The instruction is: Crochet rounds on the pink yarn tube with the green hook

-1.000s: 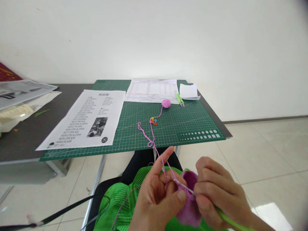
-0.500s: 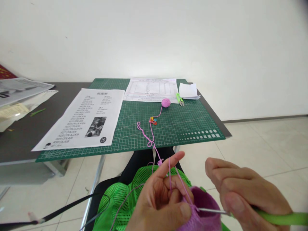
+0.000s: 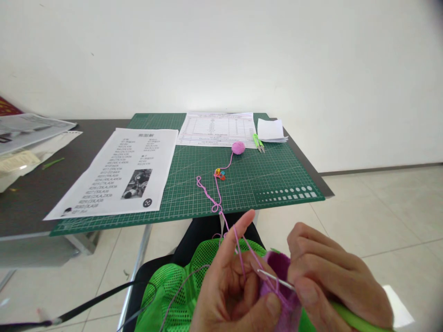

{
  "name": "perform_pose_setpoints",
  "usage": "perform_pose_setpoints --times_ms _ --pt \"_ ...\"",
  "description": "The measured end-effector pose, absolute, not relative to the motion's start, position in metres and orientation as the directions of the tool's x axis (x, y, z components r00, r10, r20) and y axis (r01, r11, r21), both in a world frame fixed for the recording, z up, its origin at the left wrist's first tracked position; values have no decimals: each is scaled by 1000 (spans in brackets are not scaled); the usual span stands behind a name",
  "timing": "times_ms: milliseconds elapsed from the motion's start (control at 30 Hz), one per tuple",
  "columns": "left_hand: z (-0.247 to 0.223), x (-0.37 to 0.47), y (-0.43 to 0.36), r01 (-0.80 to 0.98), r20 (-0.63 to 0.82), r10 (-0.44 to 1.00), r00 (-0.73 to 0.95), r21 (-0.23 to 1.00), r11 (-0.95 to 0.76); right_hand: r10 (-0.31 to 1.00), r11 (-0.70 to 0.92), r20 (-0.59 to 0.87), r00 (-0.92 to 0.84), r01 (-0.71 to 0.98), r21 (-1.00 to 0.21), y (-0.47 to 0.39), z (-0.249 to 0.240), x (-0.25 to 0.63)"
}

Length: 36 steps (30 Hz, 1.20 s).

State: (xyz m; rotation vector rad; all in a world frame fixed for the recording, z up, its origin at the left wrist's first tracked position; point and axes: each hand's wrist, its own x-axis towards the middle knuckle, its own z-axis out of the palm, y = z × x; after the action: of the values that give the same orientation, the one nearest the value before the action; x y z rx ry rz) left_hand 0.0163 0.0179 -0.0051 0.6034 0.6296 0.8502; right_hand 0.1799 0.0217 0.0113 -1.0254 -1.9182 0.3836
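My left hand pinches the edge of a purple crocheted piece, which is hollow and open at the top. Pink yarn runs over its raised index finger down to the work. In my right hand is a crochet hook with a green handle. The metal shaft points left above the crocheted edge, with a loop of yarn around it. From the left hand the strand leads up to a small pink yarn ball on the green cutting mat.
Red, yellow and blue stitch markers lie on the mat beside the yarn. Green thread snips rest near white paper slips. A printed pattern sheet and a table form lie there too. Green mesh fabric covers my lap.
The hook has drawn back from the stitch; its tip now shows above the edge, tilted up to the left. My right hand has moved left and slightly down, closer to the left hand.
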Motion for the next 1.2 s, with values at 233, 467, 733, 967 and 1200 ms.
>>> perform_pose_setpoints --times_ms 233,467,733,967,1200 --pt "-2 18 18 -485 -204 845 495 741 464 723 681 631 -280 443 -584 24 13 182" --pt "-1 18 18 -475 -257 817 516 708 522 666 721 626 -405 565 -402 19 19 184" --pt "-7 12 21 -446 -184 809 558 755 480 694 687 619 -368 595 -416 12 21 186" --pt "-4 8 25 -390 -208 805 556 790 474 747 643 581 -324 573 -508 15 22 183" --pt "-4 10 26 -417 -259 761 595 710 568 791 609 521 -321 489 -624 21 29 181"
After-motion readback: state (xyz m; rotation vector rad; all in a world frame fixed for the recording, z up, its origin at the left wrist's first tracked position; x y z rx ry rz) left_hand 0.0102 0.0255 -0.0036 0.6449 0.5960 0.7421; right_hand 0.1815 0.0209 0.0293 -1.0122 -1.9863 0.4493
